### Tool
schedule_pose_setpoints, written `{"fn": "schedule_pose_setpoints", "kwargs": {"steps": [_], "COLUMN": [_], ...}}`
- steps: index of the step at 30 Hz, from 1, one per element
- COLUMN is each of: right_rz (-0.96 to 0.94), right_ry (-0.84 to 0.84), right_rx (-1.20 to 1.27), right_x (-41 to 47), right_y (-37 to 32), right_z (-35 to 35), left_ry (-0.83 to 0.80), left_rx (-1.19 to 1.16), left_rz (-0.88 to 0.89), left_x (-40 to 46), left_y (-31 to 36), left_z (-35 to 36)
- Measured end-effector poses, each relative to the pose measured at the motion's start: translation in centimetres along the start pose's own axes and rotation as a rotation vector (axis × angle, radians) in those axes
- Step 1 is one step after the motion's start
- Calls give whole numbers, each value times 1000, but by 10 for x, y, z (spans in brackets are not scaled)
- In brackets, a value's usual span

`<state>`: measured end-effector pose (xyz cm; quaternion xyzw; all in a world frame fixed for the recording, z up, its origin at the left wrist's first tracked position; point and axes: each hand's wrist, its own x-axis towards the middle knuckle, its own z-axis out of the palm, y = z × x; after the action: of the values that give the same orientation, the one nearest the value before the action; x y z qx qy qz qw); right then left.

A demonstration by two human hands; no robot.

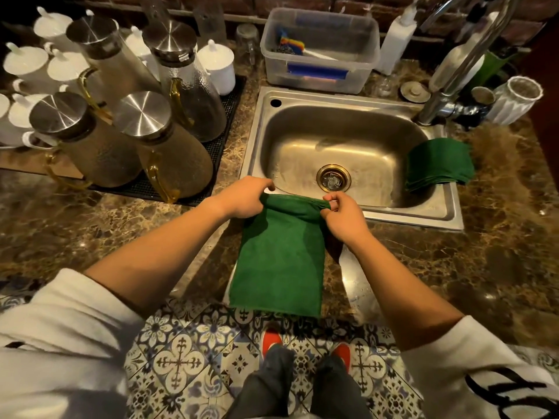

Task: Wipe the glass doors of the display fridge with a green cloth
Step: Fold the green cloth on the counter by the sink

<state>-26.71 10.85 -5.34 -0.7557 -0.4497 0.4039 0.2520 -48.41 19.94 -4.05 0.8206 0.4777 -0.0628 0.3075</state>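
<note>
A green cloth (pixel 279 261) hangs down in front of the counter, held by its top edge at the near rim of the steel sink (pixel 447 207). My left hand (pixel 245 198) pinches the cloth's top left corner. My right hand (pixel 343 216) pinches the top right corner. The cloth hangs flat and doubled over, with its lower edge above the patterned floor. A stack of folded green cloths (pixel 438 164) lies on the sink's right rim. The display fridge and its glass doors are not in view.
Several glass jugs with metal lids (pixel 142 116) stand on a black mat at the left, with white lidded pots behind. A clear plastic tub (pixel 320 52) sits behind the sink. A tall tap (pixel 447 95), bottles and a ribbed cup (pixel 517 101) stand at the right.
</note>
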Motion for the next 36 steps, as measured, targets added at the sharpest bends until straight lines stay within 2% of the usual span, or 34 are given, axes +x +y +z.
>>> {"fn": "schedule_pose_setpoints", "kwargs": {"steps": [4,8,16,28,36], "right_rz": [-65,-104,-172,-259,-223], "right_ry": [5,9,-5,-34,-64], "right_rx": [-6,-9,-5,-207,-279], "right_x": [-17,-38,-86,-141,-160], "right_y": [3,4,15,59,87], "right_z": [-7,-12,-15,6,30], "left_ry": [33,117,218,339,370], "left_rx": [76,55,99,121,302], "left_rz": [56,105,115,-2,-18], "left_x": [-14,-35,-83,-149,-179], "left_y": [5,8,19,14,4], "left_z": [-6,-8,6,69,118]}}
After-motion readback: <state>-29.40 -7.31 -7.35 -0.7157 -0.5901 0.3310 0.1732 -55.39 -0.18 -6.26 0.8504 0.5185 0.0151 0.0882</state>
